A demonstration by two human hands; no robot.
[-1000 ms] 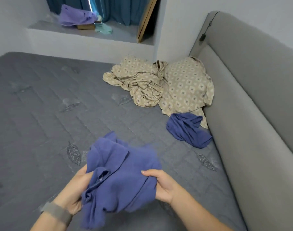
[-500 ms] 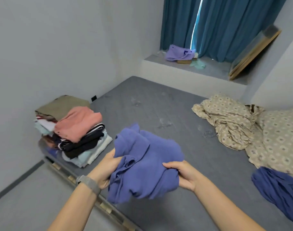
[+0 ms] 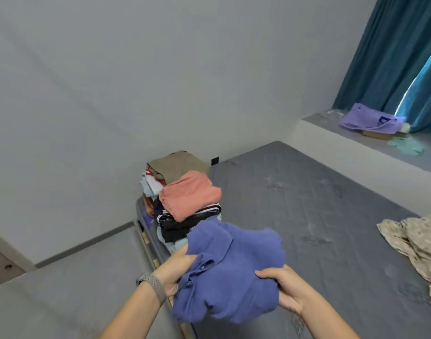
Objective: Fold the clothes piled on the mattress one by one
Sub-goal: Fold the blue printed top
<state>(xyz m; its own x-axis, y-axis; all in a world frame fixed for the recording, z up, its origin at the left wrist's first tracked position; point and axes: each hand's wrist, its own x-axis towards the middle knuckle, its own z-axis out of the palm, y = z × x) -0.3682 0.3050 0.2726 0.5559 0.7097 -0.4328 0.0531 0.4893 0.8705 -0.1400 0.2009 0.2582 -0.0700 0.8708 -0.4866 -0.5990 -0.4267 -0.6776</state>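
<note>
Both hands, left hand [image 3: 177,270] and right hand [image 3: 286,289], have fingers gripping a bundled blue shirt [image 3: 229,275] near the folded clothes stack [image 3: 185,199] on the mattress [image 3: 307,204].

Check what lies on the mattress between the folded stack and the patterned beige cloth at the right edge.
Nothing: the head view shows bare grey mattress between the folded stack and the patterned beige cloth.

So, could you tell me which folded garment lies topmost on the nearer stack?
The salmon-pink garment; the striped and black pieces lie beneath it, the olive one behind.
</note>
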